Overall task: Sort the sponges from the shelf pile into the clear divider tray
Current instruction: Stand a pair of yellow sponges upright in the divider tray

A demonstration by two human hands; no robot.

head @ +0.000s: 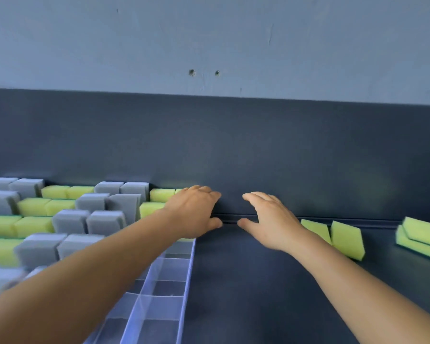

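Both hands reach forward over a dark shelf [246, 281] toward its dark back panel [233, 145]. The left hand [196, 211] hangs palm down with fingers loosely spread and grasps nothing; it hovers over the far right corner of the clear divider tray [181, 289], and whether it touches the sponge beneath it cannot be told. The right hand [268, 219] is just beside it at 3 o'clock, also released, fingers relaxed and slightly bent, thumb pointing toward the left thumb, with a small gap between the two.

The tray runs from 6 o'clock up toward the left hand, its near cells on the right side bare. Its left and far cells are packed with upright sponges in alternating groups: grey sponges [102, 219] and yellow-green sponges [32, 206]. The far row ends in a yellow-green sponge [162, 194] at 9 o'clock of the left hand, just beside its knuckles.

At 3 o'clock of the right hand, partly behind the wrist, two yellow-green sponges [345, 239] stand tilted on the shelf. Farther toward 3 o'clock, well apart from both hands, a pile of yellow-green sponges [420, 237] lies at the right edge of the view. Above the back panel is a pale blue wall [209, 40].
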